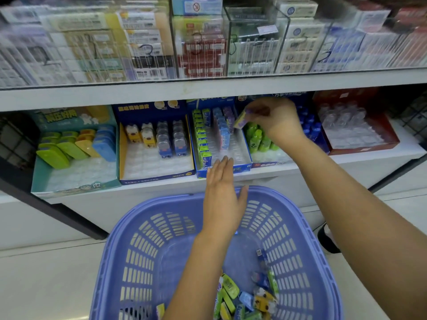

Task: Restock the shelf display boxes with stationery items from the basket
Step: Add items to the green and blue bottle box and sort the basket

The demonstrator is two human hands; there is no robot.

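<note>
My right hand reaches up to the shelf, pinching a small yellow-and-purple packet above the blue cardboard display box. My left hand hovers flat, fingers spread and empty, over the far rim of the slotted purple plastic basket. My forearm hides part of the loose wrapped items at its bottom.

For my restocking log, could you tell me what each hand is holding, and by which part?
The right hand pinches a small yellow-and-purple packet by its upper end, above the blue display box. The left hand is open and holds nothing.
</note>
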